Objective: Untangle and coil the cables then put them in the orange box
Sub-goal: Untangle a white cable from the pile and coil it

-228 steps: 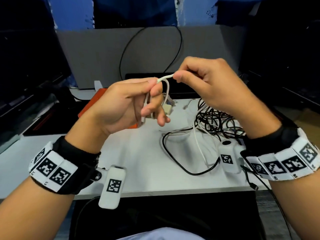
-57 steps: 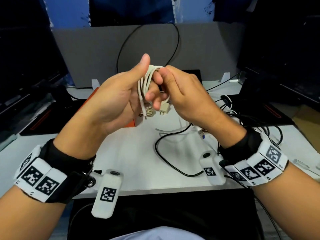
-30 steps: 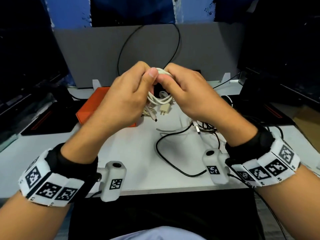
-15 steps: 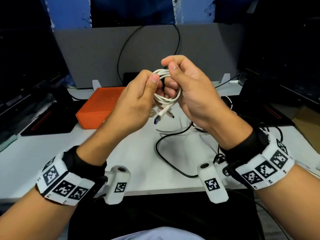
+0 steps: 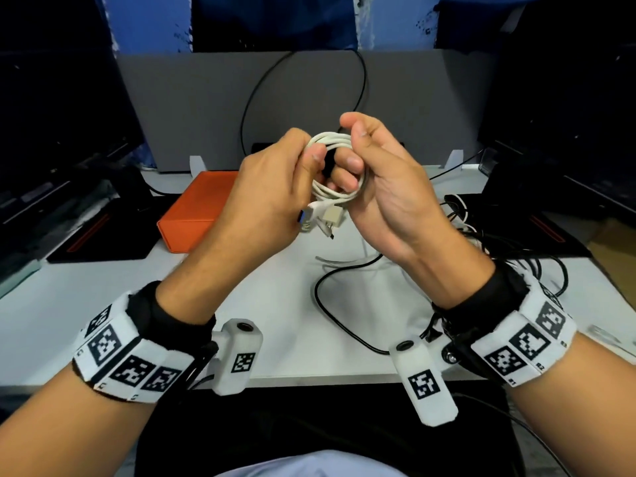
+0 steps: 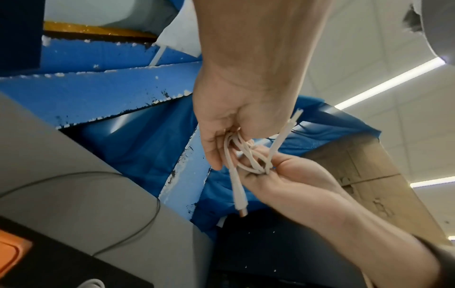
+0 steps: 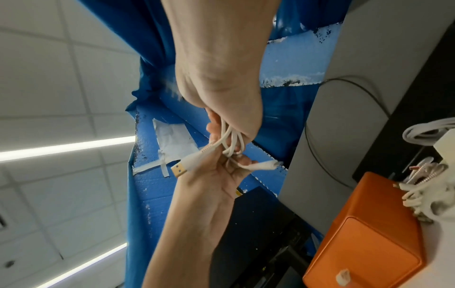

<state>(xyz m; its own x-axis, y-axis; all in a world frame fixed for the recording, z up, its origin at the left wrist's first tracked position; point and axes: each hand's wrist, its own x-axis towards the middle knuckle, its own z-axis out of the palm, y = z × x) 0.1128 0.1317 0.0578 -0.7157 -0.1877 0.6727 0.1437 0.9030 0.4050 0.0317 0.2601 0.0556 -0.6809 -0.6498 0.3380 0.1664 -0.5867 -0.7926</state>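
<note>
A white cable (image 5: pixel 339 197) is wound into a small coil and held in the air above the table. My left hand (image 5: pixel 309 160) pinches the coil's left side. My right hand (image 5: pixel 351 149) has its fingers curled through the loop, thumb above it. Two plug ends hang below the coil, one of them a USB plug (image 7: pixel 182 167). In the left wrist view the white cable (image 6: pixel 246 155) runs between both hands. The orange box (image 5: pixel 192 215) stands on the table to the left, beyond my left hand.
A tangle of black cables (image 5: pixel 516 249) lies on the table's right side, and one black cable (image 5: pixel 330 304) loops toward the front edge. White cables (image 7: pixel 418 194) lie at the orange box's (image 7: pixel 369 233) far end. A grey panel (image 5: pixel 206 98) stands behind.
The white cable, earlier stretched between my hands, is now a coil. In the last second my right fingers went through the loop, and both plug ends now hang below.
</note>
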